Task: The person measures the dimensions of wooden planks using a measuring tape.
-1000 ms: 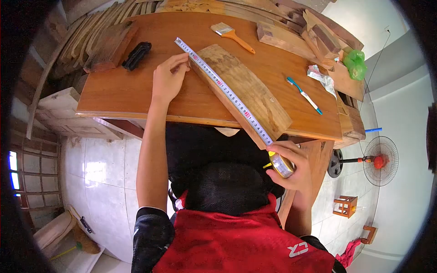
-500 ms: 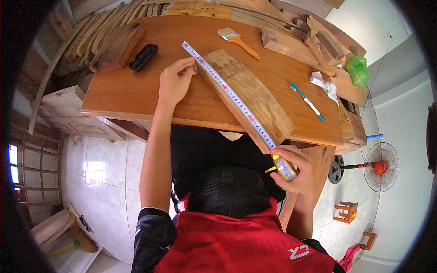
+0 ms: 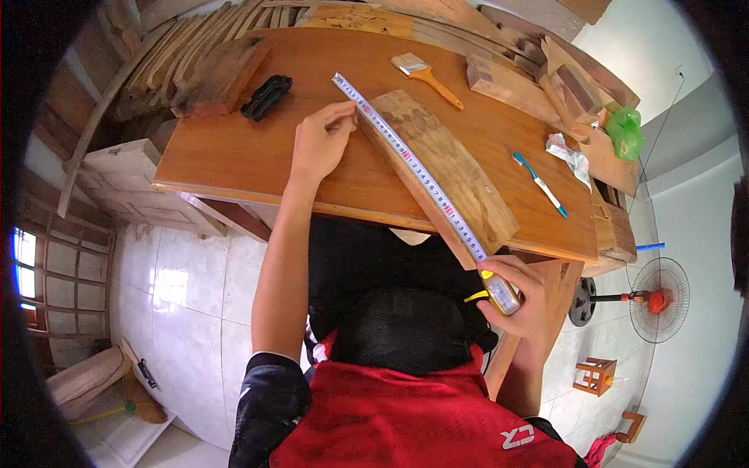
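A wooden board (image 3: 449,168) lies slanted on the brown table, its near end sticking out past the front edge. The extended blade of a tape measure (image 3: 502,293) runs along the board's left side, and its tip reaches beyond the far end. My left hand (image 3: 321,144) pinches the blade near the board's far corner, fingers closed. In my right hand (image 3: 524,300) is the yellow and clear tape case, held just off the board's near end.
On the table (image 3: 234,160) lie a black object (image 3: 266,97), a paintbrush (image 3: 427,78), a blue and white pen-like tool (image 3: 540,184) and crumpled wrapping (image 3: 569,158). Wood blocks (image 3: 511,92) and a green bag (image 3: 624,132) sit at the right. A fan (image 3: 659,300) stands beyond.
The whole view has shifted, so the table and its objects appear farther right and slightly lower. Both hands keep their hold on the tape, which stays along the board.
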Demonstrator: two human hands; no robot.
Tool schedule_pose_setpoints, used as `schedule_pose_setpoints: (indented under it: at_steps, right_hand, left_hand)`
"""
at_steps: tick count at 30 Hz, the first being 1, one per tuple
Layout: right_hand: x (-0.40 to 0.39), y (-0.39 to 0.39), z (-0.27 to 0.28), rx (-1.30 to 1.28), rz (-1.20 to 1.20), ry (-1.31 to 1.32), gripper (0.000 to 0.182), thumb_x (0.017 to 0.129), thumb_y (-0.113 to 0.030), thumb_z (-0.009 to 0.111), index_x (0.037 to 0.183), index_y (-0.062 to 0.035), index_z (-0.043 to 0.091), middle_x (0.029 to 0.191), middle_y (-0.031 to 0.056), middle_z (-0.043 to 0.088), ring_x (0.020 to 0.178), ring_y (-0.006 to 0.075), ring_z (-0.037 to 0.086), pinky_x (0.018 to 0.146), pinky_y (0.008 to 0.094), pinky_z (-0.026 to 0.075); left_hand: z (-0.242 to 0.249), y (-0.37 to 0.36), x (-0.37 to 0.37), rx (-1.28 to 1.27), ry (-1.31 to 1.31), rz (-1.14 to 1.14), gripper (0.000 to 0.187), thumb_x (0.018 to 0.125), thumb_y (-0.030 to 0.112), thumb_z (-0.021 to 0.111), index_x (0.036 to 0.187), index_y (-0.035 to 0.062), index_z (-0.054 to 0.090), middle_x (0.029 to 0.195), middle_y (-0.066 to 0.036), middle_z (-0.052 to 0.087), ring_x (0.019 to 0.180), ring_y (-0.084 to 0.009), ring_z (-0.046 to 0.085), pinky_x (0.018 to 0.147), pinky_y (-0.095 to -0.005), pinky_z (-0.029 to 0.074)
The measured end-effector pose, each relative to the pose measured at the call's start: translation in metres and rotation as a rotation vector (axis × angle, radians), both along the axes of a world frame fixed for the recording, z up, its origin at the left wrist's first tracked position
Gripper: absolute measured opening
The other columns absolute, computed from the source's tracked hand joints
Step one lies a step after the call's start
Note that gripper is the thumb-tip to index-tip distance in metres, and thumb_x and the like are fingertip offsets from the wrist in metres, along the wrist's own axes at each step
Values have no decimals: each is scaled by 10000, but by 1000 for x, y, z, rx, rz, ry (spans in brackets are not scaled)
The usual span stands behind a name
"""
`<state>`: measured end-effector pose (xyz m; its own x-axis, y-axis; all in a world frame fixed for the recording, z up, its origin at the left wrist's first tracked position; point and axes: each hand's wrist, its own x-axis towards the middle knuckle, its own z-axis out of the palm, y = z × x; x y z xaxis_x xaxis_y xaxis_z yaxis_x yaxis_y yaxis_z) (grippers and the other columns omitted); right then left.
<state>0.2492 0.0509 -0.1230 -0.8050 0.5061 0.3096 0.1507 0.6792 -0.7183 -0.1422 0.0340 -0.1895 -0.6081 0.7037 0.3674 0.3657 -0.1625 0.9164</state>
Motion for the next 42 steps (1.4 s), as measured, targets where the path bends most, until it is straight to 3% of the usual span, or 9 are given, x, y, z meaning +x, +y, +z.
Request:
schedule_pose_setpoints:
  at_steps: [6,42]
  right_hand:
    - [1,1,-1,0,-2,-12,573,629,-98,828,1182,-35,690,1129,158,688,1020,308,673,889,376,518]
    - [2,1,-1,-2,31,2,556,671,-91,821,1204,-35,676,1144,146,686,1021,303,659,890,379,512]
  left_hand:
    - [3,-3,0,-52,46,-20,312,949,6,547,1241,-49,643,1122,-129,725,921,-159,702,824,-273,542]
    - [2,-1,1,-64,21,24,289,936,45,584,1205,-9,674,1076,-121,745,927,-178,726,847,-292,551]
